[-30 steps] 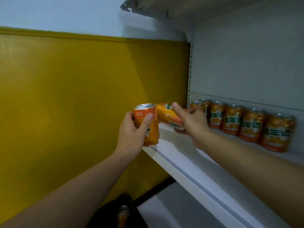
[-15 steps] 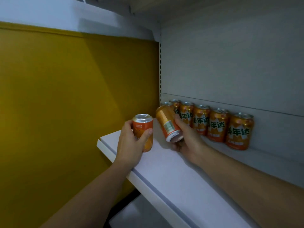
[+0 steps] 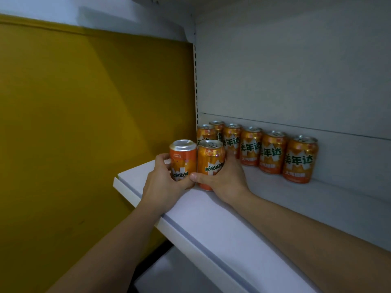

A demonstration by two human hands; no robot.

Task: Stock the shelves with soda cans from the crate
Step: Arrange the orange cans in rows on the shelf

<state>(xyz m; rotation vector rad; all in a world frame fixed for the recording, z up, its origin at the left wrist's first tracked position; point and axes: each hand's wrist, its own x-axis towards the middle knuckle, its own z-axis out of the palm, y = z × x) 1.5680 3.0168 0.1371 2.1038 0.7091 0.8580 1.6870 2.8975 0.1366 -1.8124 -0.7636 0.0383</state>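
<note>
Two orange soda cans stand side by side near the left end of a white shelf (image 3: 222, 225), each held in a bare hand. The left hand (image 3: 163, 185) wraps its grip around the left can (image 3: 183, 159), whose printed label reads upside down though a silver end faces up; the right hand (image 3: 226, 178) closes its grip on the right can (image 3: 210, 159), upright with its Mirinda label facing the camera. Both cans touch each other, and the thumbs meet at their bases. Bare shelf surface runs from the front lip up to the hands and stretches open to the right. Behind them, a row of cans (image 3: 273, 152) lines the grey back panel (image 3: 296, 70), with one more can just in front of the row's left end. Left of the shelf's edge, a yellow wall (image 3: 84, 123) fills the background.
</note>
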